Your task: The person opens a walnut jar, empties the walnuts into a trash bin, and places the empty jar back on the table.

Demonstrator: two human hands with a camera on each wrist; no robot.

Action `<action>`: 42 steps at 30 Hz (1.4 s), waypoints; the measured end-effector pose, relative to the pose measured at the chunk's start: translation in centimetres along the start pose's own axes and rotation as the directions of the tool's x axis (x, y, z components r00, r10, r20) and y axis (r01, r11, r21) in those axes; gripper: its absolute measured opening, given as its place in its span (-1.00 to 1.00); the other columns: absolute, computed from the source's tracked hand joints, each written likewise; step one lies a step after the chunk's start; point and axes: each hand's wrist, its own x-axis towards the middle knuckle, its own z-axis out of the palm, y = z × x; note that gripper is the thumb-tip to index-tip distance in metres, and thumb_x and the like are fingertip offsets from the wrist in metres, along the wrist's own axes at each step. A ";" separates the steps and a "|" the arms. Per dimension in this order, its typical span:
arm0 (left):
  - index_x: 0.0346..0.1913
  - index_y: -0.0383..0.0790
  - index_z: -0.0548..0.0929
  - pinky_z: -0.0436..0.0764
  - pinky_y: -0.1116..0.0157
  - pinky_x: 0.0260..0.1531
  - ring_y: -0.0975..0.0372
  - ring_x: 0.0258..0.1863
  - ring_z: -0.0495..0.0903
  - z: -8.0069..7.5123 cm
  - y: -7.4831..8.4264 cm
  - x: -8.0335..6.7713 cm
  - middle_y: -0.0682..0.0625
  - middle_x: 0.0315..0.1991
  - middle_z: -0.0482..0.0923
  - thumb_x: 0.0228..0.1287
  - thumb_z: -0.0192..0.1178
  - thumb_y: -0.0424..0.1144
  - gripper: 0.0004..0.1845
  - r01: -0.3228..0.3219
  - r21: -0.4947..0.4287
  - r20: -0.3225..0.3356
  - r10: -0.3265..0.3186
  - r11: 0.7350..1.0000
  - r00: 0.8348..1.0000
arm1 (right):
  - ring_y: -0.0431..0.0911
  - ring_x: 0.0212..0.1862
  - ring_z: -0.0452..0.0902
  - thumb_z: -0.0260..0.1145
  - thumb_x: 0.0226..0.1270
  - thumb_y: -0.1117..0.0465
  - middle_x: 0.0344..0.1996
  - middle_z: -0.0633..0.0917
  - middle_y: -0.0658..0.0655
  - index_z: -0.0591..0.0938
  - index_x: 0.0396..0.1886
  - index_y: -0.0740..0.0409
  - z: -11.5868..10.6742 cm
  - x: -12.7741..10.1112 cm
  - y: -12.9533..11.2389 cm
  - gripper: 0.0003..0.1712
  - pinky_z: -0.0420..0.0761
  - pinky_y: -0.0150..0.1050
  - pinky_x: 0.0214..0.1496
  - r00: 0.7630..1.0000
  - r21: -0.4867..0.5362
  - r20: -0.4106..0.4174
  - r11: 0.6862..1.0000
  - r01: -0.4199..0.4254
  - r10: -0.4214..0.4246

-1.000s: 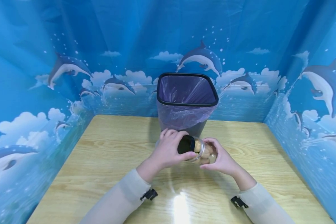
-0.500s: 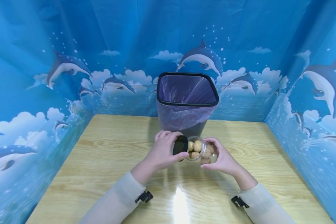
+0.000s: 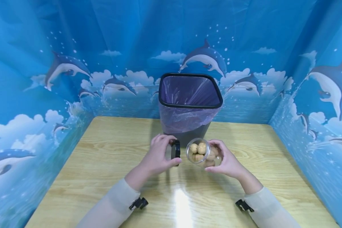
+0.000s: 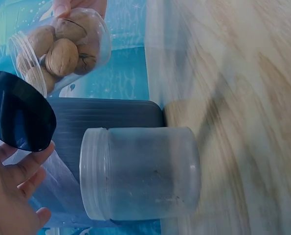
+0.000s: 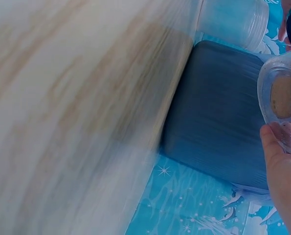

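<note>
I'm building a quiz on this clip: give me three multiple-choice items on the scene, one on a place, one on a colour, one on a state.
1. Where does the bin stand?
A. at the table's far edge
B. on the floor
C. left of both hands

2. What colour is the lid?
A. white
B. black
C. red

3. What state is the jar of walnuts in?
A. sealed
B. open, lid off
C. empty

Answers: 1 A, it stands on the table beyond the hands. 2 B, the left hand holds a black lid. 3 B, the right hand holds the jar open, walnuts showing.

Both forearms forward over the table, left hand (image 3: 159, 155) and right hand (image 3: 226, 161) each with fingers curled, apart.
</note>
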 end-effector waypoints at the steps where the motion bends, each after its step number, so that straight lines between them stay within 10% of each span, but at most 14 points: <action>1: 0.34 -0.22 0.42 -0.10 -0.13 0.46 -0.03 0.31 0.34 -0.1 -0.1 -0.1 -0.08 0.12 0.55 -0.02 -0.24 0.76 0.20 0.000 -0.010 0.001 0.000 1.000 1.000 | -0.20 0.21 0.41 0.70 -0.24 0.39 0.21 0.46 0.15 0.33 0.35 0.16 0.0 0.0 -0.1 0.09 0.32 -0.46 0.30 1.000 0.000 0.001 1.000 0.000 0.000; 17: 0.32 -0.19 0.40 0.34 -0.13 0.26 0.00 0.31 0.30 -1.1 -0.9 -3.3 -0.07 0.29 0.39 -0.14 0.54 0.22 -0.02 0.077 -0.099 0.004 -0.077 0.992 0.997 | -0.23 0.22 0.41 0.69 -0.23 0.41 0.21 0.47 0.16 0.32 0.35 0.20 -0.4 -0.3 0.2 0.08 0.32 -0.47 0.31 1.000 0.009 -0.005 1.000 0.028 -0.028; 42: 0.26 -0.11 0.45 0.27 -0.20 0.31 -0.05 0.37 0.27 -1.9 -3.1 -7.2 -0.10 0.37 0.33 -0.30 0.66 0.12 -0.03 0.196 -0.170 0.128 -0.176 0.966 0.976 | -0.23 0.22 0.43 0.68 -0.21 0.42 0.21 0.47 0.17 0.30 0.36 0.20 -0.8 -0.9 -0.3 0.09 0.31 -0.47 0.32 1.000 0.007 -0.005 1.000 0.020 -0.020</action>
